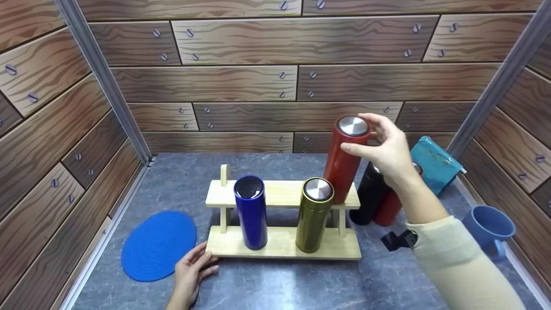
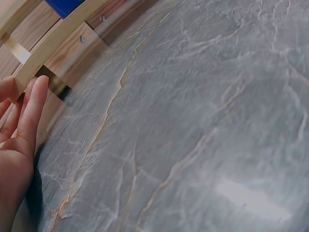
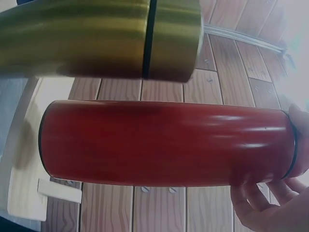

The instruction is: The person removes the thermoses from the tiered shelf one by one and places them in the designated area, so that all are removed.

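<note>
My right hand [image 1: 389, 148] grips a red thermos flask [image 1: 344, 165] near its silver lid, thumb on one side and fingers on the other. The flask stands nearly upright at the right end of the upper shelf of a two-tier wooden rack [image 1: 267, 196]; in the right wrist view the red flask's base [image 3: 53, 140] is close against the shelf. A blue flask [image 1: 252, 219] and an olive-gold flask [image 1: 312, 228] stand on the lower shelf. My left hand [image 1: 191, 271] holds that shelf's left front corner, its fingers [image 2: 31, 113] on the board's underside in the left wrist view.
A black flask [image 1: 366, 196] and another red flask [image 1: 387, 209] stand right of the rack, partly behind my right hand. Farther right are a teal pouch [image 1: 437, 163] and a blue mug [image 1: 486, 228]. A round blue mat [image 1: 157, 247] lies left. Wood-patterned walls surround the table.
</note>
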The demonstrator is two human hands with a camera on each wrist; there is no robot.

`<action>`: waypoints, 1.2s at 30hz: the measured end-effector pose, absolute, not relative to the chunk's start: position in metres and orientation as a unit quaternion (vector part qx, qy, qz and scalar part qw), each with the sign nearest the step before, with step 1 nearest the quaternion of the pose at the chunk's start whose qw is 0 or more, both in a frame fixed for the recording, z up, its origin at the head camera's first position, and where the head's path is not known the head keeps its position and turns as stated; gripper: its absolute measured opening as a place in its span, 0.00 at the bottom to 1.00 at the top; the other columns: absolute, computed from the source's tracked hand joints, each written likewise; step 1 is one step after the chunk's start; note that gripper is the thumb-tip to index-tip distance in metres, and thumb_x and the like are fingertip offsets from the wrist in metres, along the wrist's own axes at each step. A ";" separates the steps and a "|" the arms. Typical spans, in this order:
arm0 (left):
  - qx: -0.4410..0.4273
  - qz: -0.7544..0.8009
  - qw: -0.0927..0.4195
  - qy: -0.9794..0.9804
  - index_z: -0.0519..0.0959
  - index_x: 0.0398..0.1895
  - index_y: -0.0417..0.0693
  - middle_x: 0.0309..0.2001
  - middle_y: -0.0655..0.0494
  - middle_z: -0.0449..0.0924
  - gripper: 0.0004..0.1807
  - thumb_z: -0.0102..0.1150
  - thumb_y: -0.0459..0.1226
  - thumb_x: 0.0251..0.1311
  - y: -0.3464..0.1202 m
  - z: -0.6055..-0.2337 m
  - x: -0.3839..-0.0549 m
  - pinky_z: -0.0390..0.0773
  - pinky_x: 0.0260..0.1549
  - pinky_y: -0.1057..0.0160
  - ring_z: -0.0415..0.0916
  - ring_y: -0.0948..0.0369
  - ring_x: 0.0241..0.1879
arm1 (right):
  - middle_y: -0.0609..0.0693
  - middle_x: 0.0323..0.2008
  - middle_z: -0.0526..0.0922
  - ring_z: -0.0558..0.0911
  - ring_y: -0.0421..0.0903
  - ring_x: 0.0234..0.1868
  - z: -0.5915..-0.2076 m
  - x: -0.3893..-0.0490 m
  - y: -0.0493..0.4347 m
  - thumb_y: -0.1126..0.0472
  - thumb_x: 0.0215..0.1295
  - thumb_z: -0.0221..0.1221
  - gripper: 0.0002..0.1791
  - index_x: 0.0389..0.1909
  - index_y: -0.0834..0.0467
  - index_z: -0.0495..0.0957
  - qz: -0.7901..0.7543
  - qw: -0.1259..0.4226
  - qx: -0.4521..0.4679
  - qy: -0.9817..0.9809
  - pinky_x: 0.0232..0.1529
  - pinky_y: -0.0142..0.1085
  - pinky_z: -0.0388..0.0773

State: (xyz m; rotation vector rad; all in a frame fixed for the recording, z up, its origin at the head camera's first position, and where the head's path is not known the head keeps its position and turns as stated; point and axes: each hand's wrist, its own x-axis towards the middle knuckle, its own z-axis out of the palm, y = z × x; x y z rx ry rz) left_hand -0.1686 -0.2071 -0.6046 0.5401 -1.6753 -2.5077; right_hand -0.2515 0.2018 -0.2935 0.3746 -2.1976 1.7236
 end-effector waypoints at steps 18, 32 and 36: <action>0.163 -0.825 0.042 -0.539 0.67 0.60 0.31 0.43 0.46 0.78 0.31 0.65 0.30 0.53 -0.208 -0.609 -0.166 0.84 0.34 0.50 0.81 0.50 0.35 | 0.48 0.43 0.81 0.76 0.45 0.41 -0.303 -0.225 0.243 0.71 0.44 0.71 0.34 0.57 0.57 0.72 0.666 0.165 0.114 -0.718 0.28 0.29 0.80; 0.163 -0.826 0.046 -0.538 0.68 0.59 0.31 0.43 0.46 0.79 0.30 0.66 0.30 0.52 -0.208 -0.607 -0.166 0.83 0.35 0.50 0.81 0.50 0.35 | 0.49 0.42 0.82 0.77 0.44 0.39 -0.318 -0.214 0.275 0.76 0.42 0.70 0.33 0.54 0.62 0.74 0.697 0.221 0.079 -0.678 0.30 0.26 0.80; 0.156 -0.825 0.047 -0.541 0.67 0.60 0.31 0.43 0.46 0.78 0.30 0.65 0.30 0.53 -0.208 -0.605 -0.167 0.84 0.35 0.50 0.81 0.50 0.35 | 0.49 0.43 0.82 0.77 0.44 0.40 -0.327 -0.212 0.285 0.77 0.41 0.70 0.33 0.53 0.63 0.74 0.699 0.234 0.065 -0.673 0.31 0.25 0.78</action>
